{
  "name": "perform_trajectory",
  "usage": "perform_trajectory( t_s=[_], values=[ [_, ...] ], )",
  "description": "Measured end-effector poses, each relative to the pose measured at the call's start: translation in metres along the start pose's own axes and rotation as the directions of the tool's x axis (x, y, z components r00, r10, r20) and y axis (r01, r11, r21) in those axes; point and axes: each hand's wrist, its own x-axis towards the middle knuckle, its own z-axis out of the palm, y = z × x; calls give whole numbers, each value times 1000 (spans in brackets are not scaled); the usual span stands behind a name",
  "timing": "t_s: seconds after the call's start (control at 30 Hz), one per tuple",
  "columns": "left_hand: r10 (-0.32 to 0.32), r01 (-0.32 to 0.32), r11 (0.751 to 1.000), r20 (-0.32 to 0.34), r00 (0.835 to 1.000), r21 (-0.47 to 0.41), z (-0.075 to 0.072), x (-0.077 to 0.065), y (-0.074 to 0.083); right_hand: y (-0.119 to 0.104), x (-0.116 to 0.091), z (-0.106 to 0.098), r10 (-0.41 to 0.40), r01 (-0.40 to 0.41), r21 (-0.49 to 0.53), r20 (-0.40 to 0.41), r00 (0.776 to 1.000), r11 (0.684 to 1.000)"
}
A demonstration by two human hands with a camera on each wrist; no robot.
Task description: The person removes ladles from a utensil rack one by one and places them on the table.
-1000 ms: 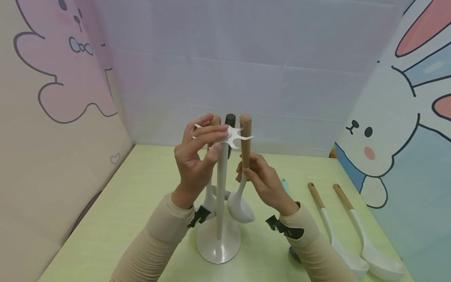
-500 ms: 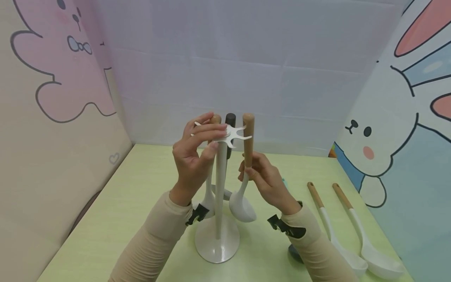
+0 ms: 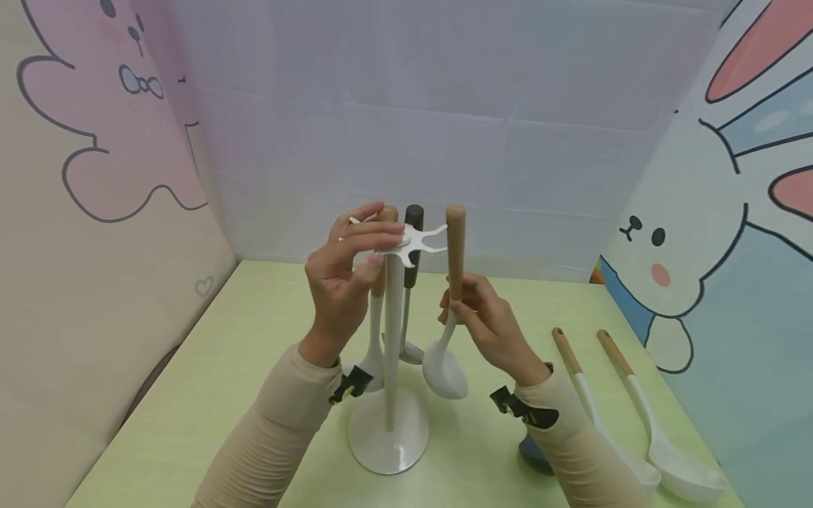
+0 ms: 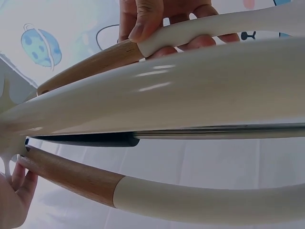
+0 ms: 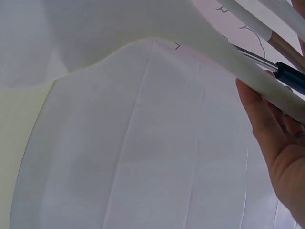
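Right hand: pinching the spoon where wood meets white, thumb on the near side.
Spoon: rising above that hand. A second ago its handle sat in among the prongs, now it's out at their tips. Touching? Can't tell. I'd call it basically off the rack.
Left hand: holding the rack's top, fingers laid over, thumb underneath.
Between the hands: black-handled tool, still hanging.
Out past the right hand: two ladles, flat on the table.
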Motion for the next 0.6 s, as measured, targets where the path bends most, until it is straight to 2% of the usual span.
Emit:
perform_trajectory(
  t_s=[0.37, 0.6],
  values=[
    [-26, 30, 995, 39, 999, -95, -8, 2, -4, 2, -4, -8, 55, -56, -66, -22, 998, 996],
    [-53, 60, 985, 46, 998, -161, -11, 4, -6, 5, -9, -13, 137, -143, -107, -61, 989, 984]
  ],
)
